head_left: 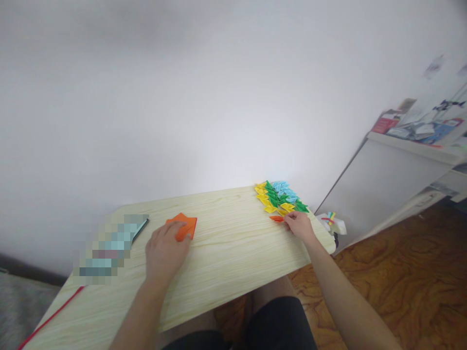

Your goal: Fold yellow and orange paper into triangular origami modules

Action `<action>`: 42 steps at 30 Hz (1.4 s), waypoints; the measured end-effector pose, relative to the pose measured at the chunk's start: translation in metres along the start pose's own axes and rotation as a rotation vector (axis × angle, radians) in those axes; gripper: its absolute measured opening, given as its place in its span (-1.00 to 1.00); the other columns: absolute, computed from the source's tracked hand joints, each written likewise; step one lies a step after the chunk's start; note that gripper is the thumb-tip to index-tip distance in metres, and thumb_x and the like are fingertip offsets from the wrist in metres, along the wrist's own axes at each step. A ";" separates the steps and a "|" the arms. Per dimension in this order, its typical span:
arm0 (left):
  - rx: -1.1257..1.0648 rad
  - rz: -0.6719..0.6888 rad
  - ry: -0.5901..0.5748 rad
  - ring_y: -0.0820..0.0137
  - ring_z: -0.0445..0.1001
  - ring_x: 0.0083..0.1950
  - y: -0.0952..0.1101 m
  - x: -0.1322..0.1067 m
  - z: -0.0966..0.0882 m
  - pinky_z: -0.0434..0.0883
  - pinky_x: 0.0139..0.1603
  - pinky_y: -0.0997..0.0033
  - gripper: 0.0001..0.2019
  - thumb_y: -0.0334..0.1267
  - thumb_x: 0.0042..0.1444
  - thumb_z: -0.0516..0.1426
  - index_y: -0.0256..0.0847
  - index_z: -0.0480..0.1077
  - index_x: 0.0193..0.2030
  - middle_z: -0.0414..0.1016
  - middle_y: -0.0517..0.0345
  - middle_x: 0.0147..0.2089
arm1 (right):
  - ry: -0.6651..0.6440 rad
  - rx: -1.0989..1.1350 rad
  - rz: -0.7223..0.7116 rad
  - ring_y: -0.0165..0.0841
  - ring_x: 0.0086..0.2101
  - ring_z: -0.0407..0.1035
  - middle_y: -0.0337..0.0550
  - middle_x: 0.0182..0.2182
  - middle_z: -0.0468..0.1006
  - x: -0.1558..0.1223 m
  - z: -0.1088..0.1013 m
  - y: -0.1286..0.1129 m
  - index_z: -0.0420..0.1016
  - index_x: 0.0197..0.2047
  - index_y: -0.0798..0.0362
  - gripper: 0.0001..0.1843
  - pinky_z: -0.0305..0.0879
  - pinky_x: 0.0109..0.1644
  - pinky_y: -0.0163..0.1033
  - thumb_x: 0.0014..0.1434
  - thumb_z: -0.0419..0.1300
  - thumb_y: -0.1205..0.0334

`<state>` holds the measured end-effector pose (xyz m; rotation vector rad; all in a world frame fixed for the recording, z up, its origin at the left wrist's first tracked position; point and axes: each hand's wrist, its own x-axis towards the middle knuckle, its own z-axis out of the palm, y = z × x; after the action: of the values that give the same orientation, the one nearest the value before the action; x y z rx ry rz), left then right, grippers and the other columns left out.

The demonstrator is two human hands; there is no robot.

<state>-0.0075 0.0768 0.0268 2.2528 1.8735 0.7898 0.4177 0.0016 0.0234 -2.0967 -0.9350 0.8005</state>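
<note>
My left hand [167,250] rests over a small stack of orange paper squares [188,227] on the wooden table [222,253], its fingers spread across the near left side. At the table's right end my right hand [299,225] pinches a small folded orange paper piece [276,218], which lies at or just above the tabletop. Right behind it are several folded paper pieces set in rows: yellow ones [270,209], green ones [272,194] and light blue ones [280,186]. The right fingertips partly hide the orange piece's end.
A blurred-out phone-like device [113,248] lies at the table's left, with a red cable [51,318] running off it. A white wall [219,97] stands behind the table. To the right are a white cabinet [394,175] and a white bag [337,225] beside the table's edge.
</note>
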 end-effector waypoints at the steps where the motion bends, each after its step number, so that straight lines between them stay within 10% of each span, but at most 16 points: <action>1: 0.030 -0.023 -0.006 -0.13 0.42 0.29 -0.006 0.000 -0.001 0.28 0.35 -0.13 -0.62 -0.15 0.24 0.13 -0.23 0.51 0.13 0.55 -0.16 0.24 | 0.005 0.001 0.006 -0.15 0.02 0.52 0.00 0.15 0.53 0.002 0.001 0.000 0.47 0.21 0.07 -0.61 0.53 0.06 0.05 0.41 0.27 0.11; 24: 0.176 -0.084 -0.104 -0.07 0.41 0.34 -0.032 -0.007 0.001 0.35 0.28 -0.02 -0.53 0.03 0.30 0.10 -0.17 0.54 0.19 0.50 -0.11 0.34 | 0.209 0.047 -0.113 -0.16 0.00 0.53 0.00 0.13 0.53 -0.008 0.009 0.020 0.46 0.21 0.08 -0.62 0.54 0.05 0.05 0.41 0.27 0.11; 36: 0.212 0.006 -0.081 0.12 0.50 0.22 -0.043 -0.013 0.003 0.46 0.23 -0.07 -0.65 -0.09 0.37 0.18 -0.21 0.47 0.18 0.51 -0.09 0.25 | 0.093 0.034 -0.474 -0.38 -0.42 0.47 -0.28 -0.44 0.55 -0.085 0.089 0.012 0.56 -0.10 0.08 -0.83 0.46 -0.24 -0.23 0.41 0.22 0.16; 42: 0.224 0.070 -0.078 0.19 0.55 0.12 -0.050 -0.014 0.001 0.56 0.11 0.02 -0.65 -0.14 0.37 0.20 -0.21 0.43 0.22 0.49 -0.07 0.22 | -0.043 -0.050 -0.595 -0.38 -0.36 0.50 -0.21 -0.29 0.60 -0.098 0.124 -0.002 0.55 -0.07 0.10 -0.78 0.51 -0.21 -0.19 0.44 0.22 0.11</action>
<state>-0.0527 0.0755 0.0012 2.4522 1.9436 0.5142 0.2696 -0.0336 -0.0209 -1.6959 -1.5121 0.5103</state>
